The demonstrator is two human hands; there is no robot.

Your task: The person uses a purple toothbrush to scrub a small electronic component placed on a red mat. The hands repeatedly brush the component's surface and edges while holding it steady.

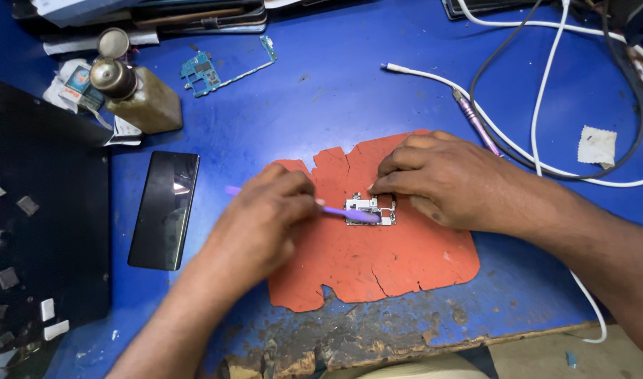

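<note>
A small silver circuit board (370,210) lies on a worn orange-red mat (377,260) on the blue table. My left hand (262,224) grips a purple brush (349,213), its head resting across the board; the handle's tail sticks out behind my fingers. My right hand (437,179) rests on the mat, fingertips pressing the board's upper right edge.
A dark phone (165,209) lies face up left of the mat. A brass-coloured bottle (135,95) and a bare teal circuit board (209,70) sit further back. A black box (44,231) stands at far left. White and black cables (539,119) and a pink pen-like tool (476,125) cross the right side.
</note>
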